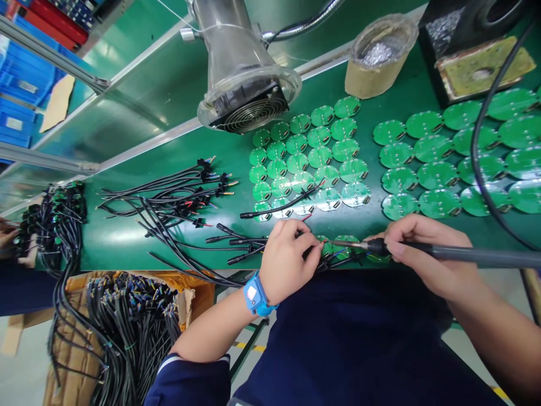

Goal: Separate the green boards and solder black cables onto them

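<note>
Circuit board [345, 238] at the near edge of the surface [120, 242], 3 o'clock of my left hand [289, 256]; fingertips bunched by a red wire [324, 241], can't tell what they pinch. My right hand [439, 273] is clamped on the soldering iron [459, 253], tip toward 9 o'clock. Board should be light, stiff, fragile if flexed: hold bare rim, clear of tip.

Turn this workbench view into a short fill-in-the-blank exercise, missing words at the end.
1. The soldering iron is held in the person's ____ hand.
2. The wristband near the left hand is coloured ____.
3. The round circuit boards are coloured ____.
4. The sheaths of the cables on the table are ____.

Missing words: right; blue; green; black
</note>
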Available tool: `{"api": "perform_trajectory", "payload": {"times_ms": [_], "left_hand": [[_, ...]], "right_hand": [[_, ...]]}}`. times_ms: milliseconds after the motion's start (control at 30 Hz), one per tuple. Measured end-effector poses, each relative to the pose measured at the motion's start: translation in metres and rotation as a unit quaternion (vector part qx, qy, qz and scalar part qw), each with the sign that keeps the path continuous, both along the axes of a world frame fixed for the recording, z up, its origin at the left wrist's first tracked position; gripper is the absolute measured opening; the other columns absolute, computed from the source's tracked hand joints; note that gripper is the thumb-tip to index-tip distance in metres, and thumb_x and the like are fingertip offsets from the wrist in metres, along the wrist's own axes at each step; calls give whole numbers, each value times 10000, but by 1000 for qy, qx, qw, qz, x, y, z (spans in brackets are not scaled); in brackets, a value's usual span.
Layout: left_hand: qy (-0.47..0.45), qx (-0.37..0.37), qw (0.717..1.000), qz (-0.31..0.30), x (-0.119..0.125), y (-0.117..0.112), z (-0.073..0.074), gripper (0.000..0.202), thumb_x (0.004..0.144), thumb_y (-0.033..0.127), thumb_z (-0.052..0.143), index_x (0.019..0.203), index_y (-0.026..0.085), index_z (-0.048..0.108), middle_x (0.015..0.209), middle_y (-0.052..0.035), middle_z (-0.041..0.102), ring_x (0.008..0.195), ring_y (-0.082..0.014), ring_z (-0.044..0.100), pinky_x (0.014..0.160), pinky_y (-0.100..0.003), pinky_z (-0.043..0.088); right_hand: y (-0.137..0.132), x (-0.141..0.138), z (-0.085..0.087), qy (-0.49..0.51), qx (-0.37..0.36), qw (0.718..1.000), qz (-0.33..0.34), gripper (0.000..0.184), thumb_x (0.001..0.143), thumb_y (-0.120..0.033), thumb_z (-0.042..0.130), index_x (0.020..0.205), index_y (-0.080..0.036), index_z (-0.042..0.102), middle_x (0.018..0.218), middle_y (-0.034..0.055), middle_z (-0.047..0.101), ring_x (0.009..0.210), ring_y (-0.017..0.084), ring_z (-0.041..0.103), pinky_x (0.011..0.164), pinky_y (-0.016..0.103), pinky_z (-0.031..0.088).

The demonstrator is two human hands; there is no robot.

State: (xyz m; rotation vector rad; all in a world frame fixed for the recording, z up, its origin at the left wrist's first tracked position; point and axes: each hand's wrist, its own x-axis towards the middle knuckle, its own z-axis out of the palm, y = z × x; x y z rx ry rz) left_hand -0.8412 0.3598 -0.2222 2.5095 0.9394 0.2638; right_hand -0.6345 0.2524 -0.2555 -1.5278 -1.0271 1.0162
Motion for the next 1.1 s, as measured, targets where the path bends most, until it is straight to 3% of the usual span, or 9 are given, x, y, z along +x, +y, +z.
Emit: {"api": "perform_trajectory", "payload": {"times_ms": [233, 300, 433, 567, 700, 1100], "left_hand": [[5, 4, 1000, -5, 2, 0, 1, 146, 821, 259, 529, 760, 185, 638, 888, -57, 532, 866, -182, 478, 787, -343, 410], [5, 7, 1000, -5, 2, 0, 1, 150, 823, 262, 527, 759, 183, 637, 886, -58, 531, 863, -181, 477, 782, -342, 408], [4, 14, 1000, -13, -1, 0, -1, 147, 831, 264, 524, 784, 188, 641, 896, -54, 531, 862, -176, 477, 781, -336, 402], [18, 38, 997, -59, -5, 1, -2, 151, 849, 270, 508, 859, 211, 647, 941, -57, 533, 870, -173, 472, 758, -322, 399], [45, 59, 993, -95, -6, 1, -2, 164, 862, 266, 485, 874, 217, 642, 948, -58, 535, 875, -177, 464, 754, -327, 398], [41, 101, 991, -74, -5, -6, -7, 128, 843, 249, 502, 836, 193, 617, 933, -55, 524, 868, -181, 452, 739, -326, 385]], "right_hand": [[1, 2, -2, 144, 5, 986, -85, 121, 726, -275, 619, 681, -193, 543, 532, -27, 490, 478, 109, 485, 408, 224, 307], [1, 2, -2, 126, 2, 989, -78, 125, 723, -277, 624, 679, -191, 543, 555, -22, 503, 492, 108, 487, 424, 227, 318], [0, 4, -3, 93, 4, 995, -36, 131, 735, -305, 617, 698, -206, 540, 583, -13, 487, 705, 203, 601, 511, 255, 385], [-1, 7, -2, 85, 8, 996, 7, 117, 752, -305, 604, 716, -216, 536, 630, -14, 501, 790, 235, 628, 598, 282, 426], [-1, 7, -1, 52, -5, 998, 26, 113, 762, -315, 595, 732, -222, 538, 658, -9, 529, 806, 235, 633, 611, 281, 432], [0, 9, -4, 10, 0, 999, 47, 91, 763, -302, 594, 752, -228, 542, 705, -9, 580, 787, 200, 634, 588, 250, 452]]}}
